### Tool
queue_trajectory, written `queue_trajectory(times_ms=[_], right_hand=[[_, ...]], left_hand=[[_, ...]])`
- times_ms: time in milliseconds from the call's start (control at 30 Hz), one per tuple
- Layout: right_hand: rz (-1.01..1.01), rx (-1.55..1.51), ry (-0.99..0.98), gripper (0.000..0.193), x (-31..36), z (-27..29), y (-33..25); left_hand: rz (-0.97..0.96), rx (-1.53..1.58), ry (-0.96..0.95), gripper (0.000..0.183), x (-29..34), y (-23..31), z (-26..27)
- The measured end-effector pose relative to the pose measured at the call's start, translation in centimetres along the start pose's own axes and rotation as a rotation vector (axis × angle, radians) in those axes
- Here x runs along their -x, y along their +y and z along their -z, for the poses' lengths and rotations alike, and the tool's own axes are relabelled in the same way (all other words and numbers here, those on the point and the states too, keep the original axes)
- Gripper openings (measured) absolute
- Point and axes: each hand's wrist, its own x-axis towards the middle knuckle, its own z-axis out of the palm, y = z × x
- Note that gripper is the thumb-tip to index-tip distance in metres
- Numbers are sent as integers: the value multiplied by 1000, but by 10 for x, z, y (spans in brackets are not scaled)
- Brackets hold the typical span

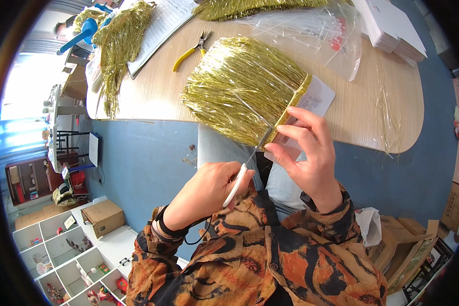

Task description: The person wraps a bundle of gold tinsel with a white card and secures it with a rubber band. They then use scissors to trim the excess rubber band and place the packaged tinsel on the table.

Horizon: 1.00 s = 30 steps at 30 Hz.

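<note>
A bundle of gold tinsel fringe [234,86] lies at the table's near edge, its strands spread to the left. Its bound band [302,94] runs along a white printed card [319,97]. My left hand [206,186] is closed round white-handled scissors [237,186], whose blades reach the near end of the band. My right hand [308,148] has its fingertips on the band and card by the blades, pinching the edge. Thin pale cable ties [252,109] cross the fringe.
Yellow-handled cutters [191,52] lie beyond the fringe. A clear bag of cable ties [311,33] and stacked white cards [390,30] are at the far right. More gold tinsel [120,43] and a clipboard with a sheet [163,25] sit at the left. Loose strands [386,117] lie at right.
</note>
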Motion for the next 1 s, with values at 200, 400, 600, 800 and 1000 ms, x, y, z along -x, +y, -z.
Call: queue_trajectory(times_ms=[200, 400, 600, 800, 1000], right_hand=[[-43, 3, -13, 37, -2, 3, -3], [-9, -16, 0, 37, -2, 2, 0], [8, -16, 15, 34, -9, 8, 3], [32, 163, 113, 34, -25, 10, 14], [7, 122, 93, 35, -25, 11, 22]], left_hand=[[12, 37, -9, 47, 0, -5, -3], [-99, -161, 97, 38, -2, -17, -5], [-103, 1, 155, 29, 25, 0, 19], [-198, -158, 156, 36, -7, 29, 25], [-284, -364, 149, 47, -45, 42, 26]])
